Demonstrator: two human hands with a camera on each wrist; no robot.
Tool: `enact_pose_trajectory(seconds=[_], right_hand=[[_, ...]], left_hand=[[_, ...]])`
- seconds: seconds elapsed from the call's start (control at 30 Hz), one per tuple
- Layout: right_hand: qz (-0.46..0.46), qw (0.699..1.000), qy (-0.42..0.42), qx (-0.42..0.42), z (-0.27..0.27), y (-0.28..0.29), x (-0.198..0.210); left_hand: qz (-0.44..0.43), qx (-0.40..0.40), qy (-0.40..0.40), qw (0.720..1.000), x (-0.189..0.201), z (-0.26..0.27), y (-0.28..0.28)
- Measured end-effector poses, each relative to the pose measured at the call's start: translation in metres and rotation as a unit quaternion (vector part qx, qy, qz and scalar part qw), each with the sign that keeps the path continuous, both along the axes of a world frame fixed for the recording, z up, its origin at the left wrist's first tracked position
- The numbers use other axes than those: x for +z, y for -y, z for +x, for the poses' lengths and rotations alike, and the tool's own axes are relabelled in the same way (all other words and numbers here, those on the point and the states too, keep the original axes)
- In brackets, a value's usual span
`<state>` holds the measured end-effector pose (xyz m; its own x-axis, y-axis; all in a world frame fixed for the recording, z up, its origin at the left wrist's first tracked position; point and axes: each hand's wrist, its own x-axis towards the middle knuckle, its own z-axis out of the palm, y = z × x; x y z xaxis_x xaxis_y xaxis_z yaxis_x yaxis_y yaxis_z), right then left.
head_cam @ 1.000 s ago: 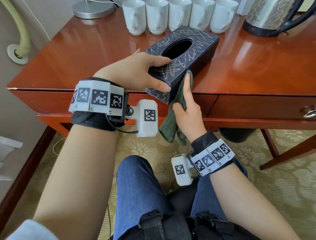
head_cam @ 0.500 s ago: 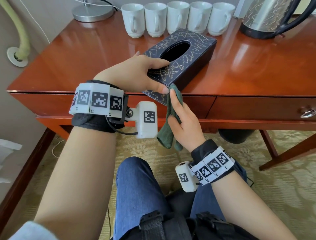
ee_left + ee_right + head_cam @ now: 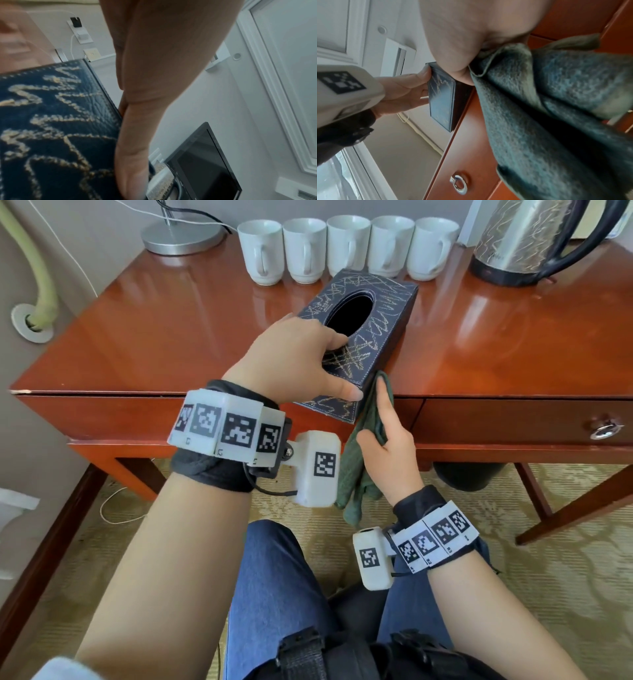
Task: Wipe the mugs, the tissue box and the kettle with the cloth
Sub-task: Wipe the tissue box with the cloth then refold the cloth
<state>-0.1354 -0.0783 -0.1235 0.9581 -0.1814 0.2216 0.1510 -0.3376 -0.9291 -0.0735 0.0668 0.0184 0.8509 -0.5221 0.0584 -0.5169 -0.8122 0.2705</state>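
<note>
A dark tissue box (image 3: 376, 316) with gold scribble lines lies on the red-brown desk (image 3: 171, 330), its near end jutting over the front edge. My left hand (image 3: 301, 361) grips that near end, fingers on top and thumb on the front face; the box (image 3: 51, 121) fills the left wrist view. My right hand (image 3: 387, 446) holds a green cloth (image 3: 359, 460) and presses it against the box's right side at the near corner. The cloth (image 3: 547, 108) hangs below the hand. Several white mugs (image 3: 346, 248) stand in a row behind the box. A steel kettle (image 3: 524, 237) stands at the back right.
A lamp base (image 3: 181, 237) with cables sits at the back left. The desk has a front drawer with a ring pull (image 3: 603, 429). A green hose (image 3: 37, 278) runs down the wall on the left. My legs in jeans are under the desk edge.
My right hand with the cloth slid down the box's right side towards the near corner, then rose a little along it. My left hand kept its grip on the box.
</note>
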Motion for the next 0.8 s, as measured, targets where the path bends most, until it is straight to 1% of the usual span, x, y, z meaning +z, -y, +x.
enact_pose_trajectory(seconds=[0.1,0.17,0.37,0.47,0.53,0.6,0.67,0.7,0.73,0.77,0.8], right_hand=[[0.020,1.000,0.006,-0.015,-0.001,0.007,0.001],[0.031,0.999,0.004,-0.024,-0.003,0.010,0.002],[0.048,0.996,0.023,-0.071,-0.008,0.022,0.000],[0.063,0.995,0.030,-0.078,-0.008,0.028,0.000],[0.057,0.994,0.031,-0.084,-0.009,0.031,0.000],[0.049,0.994,0.030,-0.092,-0.011,0.033,0.000],[0.049,0.993,0.030,-0.105,-0.012,0.033,0.000],[0.050,0.992,0.033,-0.114,-0.012,0.032,0.000],[0.051,0.991,0.038,-0.118,-0.012,0.030,0.001],[0.053,0.991,0.042,-0.119,-0.012,0.029,0.002],[0.056,0.991,0.044,-0.116,-0.012,0.028,0.002]], left_hand=[[0.029,-0.004,0.044,0.999,-0.001,-0.001,0.016],[0.037,-0.001,0.051,0.998,-0.003,0.001,0.027],[-0.012,0.071,0.086,0.994,-0.008,-0.004,0.064],[-0.006,0.088,0.119,0.989,-0.010,-0.007,0.079],[0.010,0.072,0.129,0.989,-0.012,-0.005,0.081],[0.010,0.035,0.103,0.994,-0.014,0.002,0.076],[-0.040,0.000,0.042,0.998,-0.018,0.013,0.060],[-0.076,-0.027,0.032,0.996,-0.022,0.019,0.052],[-0.108,-0.064,0.046,0.991,-0.025,0.024,0.043],[-0.108,-0.092,0.077,0.987,-0.028,0.029,0.036],[-0.101,-0.107,0.086,0.985,-0.029,0.033,0.029]])
